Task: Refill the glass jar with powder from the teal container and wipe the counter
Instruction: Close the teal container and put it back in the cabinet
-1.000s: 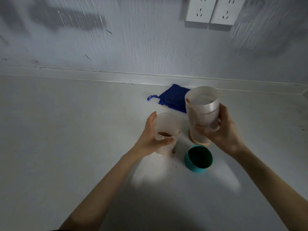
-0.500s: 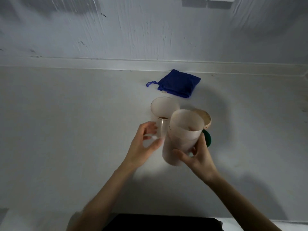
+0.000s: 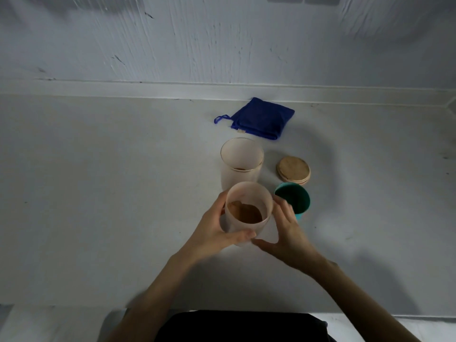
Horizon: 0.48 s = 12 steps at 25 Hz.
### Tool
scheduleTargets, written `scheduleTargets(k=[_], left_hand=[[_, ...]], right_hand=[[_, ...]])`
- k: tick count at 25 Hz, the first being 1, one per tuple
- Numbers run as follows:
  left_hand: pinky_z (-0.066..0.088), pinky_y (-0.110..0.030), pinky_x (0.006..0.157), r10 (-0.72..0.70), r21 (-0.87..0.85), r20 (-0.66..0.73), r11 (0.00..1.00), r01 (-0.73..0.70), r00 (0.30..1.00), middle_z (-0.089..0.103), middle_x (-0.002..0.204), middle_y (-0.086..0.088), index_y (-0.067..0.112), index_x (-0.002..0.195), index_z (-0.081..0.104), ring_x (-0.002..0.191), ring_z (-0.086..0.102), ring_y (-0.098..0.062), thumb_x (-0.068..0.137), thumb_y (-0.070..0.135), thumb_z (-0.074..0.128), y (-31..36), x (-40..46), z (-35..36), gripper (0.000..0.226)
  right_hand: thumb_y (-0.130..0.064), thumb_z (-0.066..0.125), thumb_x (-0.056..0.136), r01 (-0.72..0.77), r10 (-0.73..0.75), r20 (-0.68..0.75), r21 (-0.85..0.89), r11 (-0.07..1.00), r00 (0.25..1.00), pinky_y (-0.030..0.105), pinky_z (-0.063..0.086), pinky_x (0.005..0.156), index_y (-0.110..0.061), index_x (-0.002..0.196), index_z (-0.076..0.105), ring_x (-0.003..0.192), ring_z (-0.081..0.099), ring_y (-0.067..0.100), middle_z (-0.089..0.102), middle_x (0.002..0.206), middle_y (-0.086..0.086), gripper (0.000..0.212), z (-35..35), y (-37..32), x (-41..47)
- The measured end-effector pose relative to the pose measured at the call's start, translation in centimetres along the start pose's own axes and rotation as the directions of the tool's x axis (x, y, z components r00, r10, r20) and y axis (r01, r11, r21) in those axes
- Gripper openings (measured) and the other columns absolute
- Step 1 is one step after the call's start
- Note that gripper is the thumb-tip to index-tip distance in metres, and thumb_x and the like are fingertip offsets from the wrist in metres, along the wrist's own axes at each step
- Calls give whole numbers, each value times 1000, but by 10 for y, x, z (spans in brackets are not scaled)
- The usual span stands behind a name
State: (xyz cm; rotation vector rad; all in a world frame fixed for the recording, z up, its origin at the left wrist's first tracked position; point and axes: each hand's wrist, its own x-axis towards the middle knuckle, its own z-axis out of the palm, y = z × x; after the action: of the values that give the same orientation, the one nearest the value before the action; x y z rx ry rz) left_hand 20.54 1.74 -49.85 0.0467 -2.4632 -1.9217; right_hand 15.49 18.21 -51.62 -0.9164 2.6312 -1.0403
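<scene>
The frosted container (image 3: 248,211), held tilted in the right hand (image 3: 288,230) half a second ago, is now upright at 6 o'clock of the jar (image 3: 241,161). The left hand (image 3: 214,233) has left the jar and cups the container. Wooden lid (image 3: 293,170) and teal lid (image 3: 293,199) are uncovered.

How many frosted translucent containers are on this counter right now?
2. One frosted container stands free near the blue cloth; the other frosted container, holding brown powder, sits nearer the camera between the left hand and right hand. None looks hidden.
</scene>
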Motion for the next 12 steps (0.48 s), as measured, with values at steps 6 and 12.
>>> scheduleTargets(k=[6,12], left_hand=[[46,-11,85,-47,-45,54,998,49,997,47,113,22,36,110,40,106,47,12,59,23,73,-12,2,-4,63],[45,-6,82,-57,-63,58,996,60,997,46,111,20,33,109,39,103,46,17,60,20,71,-13,1,-2,60]], right_hand=[[-19,80,65,-235,211,-380,-17,972,901,53,35,101,-11,139,20,125,33,35,33,138,25,96,-15,39,-14],[-23,80,65,-396,425,-238,162,904,873,51,27,109,-5,142,3,131,29,34,31,141,20,110,2,48,7]])
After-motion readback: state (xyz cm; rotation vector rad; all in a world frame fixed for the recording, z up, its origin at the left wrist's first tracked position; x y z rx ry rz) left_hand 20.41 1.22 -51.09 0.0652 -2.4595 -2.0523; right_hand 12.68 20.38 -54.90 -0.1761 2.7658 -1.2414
